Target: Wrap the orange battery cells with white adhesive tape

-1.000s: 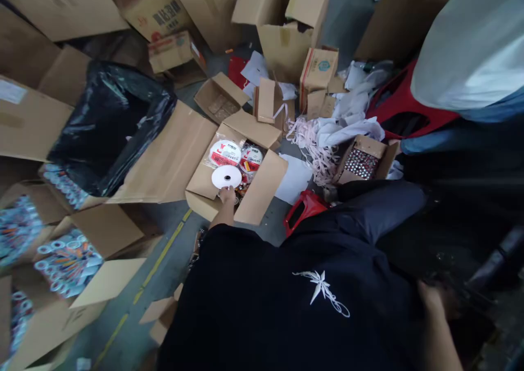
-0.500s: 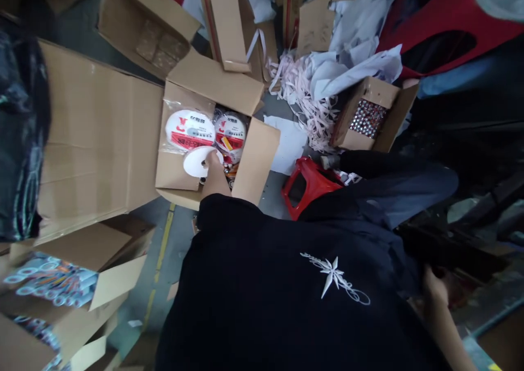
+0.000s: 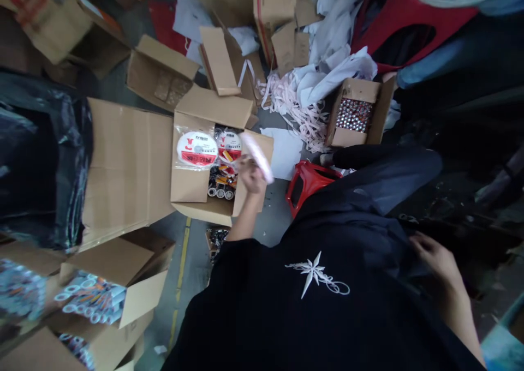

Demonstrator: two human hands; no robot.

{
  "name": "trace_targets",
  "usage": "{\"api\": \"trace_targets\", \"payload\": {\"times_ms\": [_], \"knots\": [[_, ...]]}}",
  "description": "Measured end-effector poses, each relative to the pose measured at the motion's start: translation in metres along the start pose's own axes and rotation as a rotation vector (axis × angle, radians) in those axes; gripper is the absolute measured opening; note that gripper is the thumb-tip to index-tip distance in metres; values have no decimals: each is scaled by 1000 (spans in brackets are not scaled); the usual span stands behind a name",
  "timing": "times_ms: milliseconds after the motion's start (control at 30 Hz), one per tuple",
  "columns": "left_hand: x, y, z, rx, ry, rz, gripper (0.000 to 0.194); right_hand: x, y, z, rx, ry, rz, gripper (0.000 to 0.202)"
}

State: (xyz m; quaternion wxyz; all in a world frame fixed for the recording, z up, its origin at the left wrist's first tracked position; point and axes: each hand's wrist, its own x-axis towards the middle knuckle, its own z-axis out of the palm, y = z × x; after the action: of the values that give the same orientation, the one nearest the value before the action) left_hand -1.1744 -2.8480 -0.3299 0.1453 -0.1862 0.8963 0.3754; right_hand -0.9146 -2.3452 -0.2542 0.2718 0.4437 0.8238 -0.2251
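Note:
My left hand (image 3: pixel 251 175) is closed on a white tape roll (image 3: pixel 258 158), a flat disc tilted almost edge-on and blurred. It is over the right flap of an open cardboard box (image 3: pixel 189 186). On the box's left inner flap is a round white-and-red labelled pack (image 3: pixel 197 148) in clear plastic, with a similar labelled disc (image 3: pixel 229 142) beside it. Below those, several white-ended tubes (image 3: pixel 221 192) and orange pieces show inside. My right hand (image 3: pixel 438 257) hangs by my right thigh, fingers loosely extended, with nothing visible in it.
A red plastic stool (image 3: pixel 305 183) stands right of the box. Beyond lie shredded paper strips (image 3: pixel 305 106) and a box of small shiny round-ended items (image 3: pixel 355 114). Boxes of tubes (image 3: pixel 92 300) are at lower left, a black plastic bag (image 3: pixel 45 158) at left.
My left hand has lifted the tape roll off the box's left side and carried it right, turning it edge-on. My right hand has come away from the dark area, its fingers now extended. The view has shifted.

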Motion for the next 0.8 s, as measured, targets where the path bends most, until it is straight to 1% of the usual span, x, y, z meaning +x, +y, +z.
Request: {"api": "trace_targets", "payload": {"times_ms": [33, 67, 100, 133, 167, 200, 233, 267, 300, 367, 400, 433, 467, 500, 533, 567, 633, 667, 700, 733, 767, 800], "knots": [[-18, 27, 20, 0, -94, 163, 36, -4, -23, 2, 152, 112, -43, 29], [-36, 55, 39, 10, -256, 420, 40, -11, -47, 2, 343, 227, -124, 36], [-54, 83, 56, 20, -421, 679, 42, -20, -71, 0, 606, 311, -212, 45], [-71, 110, 71, 38, -575, 930, 41, -29, -92, -3, 840, 260, -314, 56], [-86, 134, 82, 62, -693, 1145, 39, -37, -110, -9, 1005, 67, -427, 70], [-99, 156, 90, 91, -758, 1302, 38, -44, -124, -15, 1114, -76, -510, 82], [-109, 174, 96, 125, -782, 1417, 36, -48, -132, -22, 1168, -126, -568, 87], [-115, 190, 100, 163, -784, 1504, 35, -51, -134, -28, 1194, -133, -600, 85], [-118, 203, 104, 200, -769, 1573, 33, -54, -132, -33, 1211, -115, -595, 77], [-119, 223, 110, 256, -716, 1665, 30, -59, -118, -34, 1278, -30, -524, 58], [-119, 230, 113, 275, -697, 1692, 29, -61, -109, -31, 1343, 24, -472, 54], [-119, 236, 116, 287, -696, 1711, 27, -62, -100, -25, 1427, 90, -414, 55], [-119, 241, 118, 295, -723, 1723, 26, -63, -91, -18, 1515, 160, -349, 61], [-121, 245, 121, 300, -778, 1731, 28, -63, -84, -10, 1594, 222, -278, 68], [-123, 249, 123, 303, -851, 1733, 35, -61, -77, -1, 1650, 266, -210, 74], [-126, 253, 125, 303, -924, 1728, 44, -59, -71, 6, 1674, 295, -154, 75], [-132, 261, 130, 296, -1041, 1695, 55, -54, -61, 17, 1599, 375, -115, 62], [-136, 266, 132, 295, -1092, 1666, 55, -52, -56, 20, 1501, 466, -129, 53], [-139, 272, 134, 294, -1144, 1624, 53, -52, -51, 22, 1374, 590, -155, 47], [-142, 278, 136, 296, -1200, 1568, 51, -52, -45, 22, 1239, 716, -193, 44], [-144, 284, 138, 299, -1254, 1498, 49, -54, -40, 20, 1117, 802, -260, 45], [-146, 291, 140, 303, -1306, 1416, 47, -57, -34, 18, 1028, 822, -365, 46]]}}
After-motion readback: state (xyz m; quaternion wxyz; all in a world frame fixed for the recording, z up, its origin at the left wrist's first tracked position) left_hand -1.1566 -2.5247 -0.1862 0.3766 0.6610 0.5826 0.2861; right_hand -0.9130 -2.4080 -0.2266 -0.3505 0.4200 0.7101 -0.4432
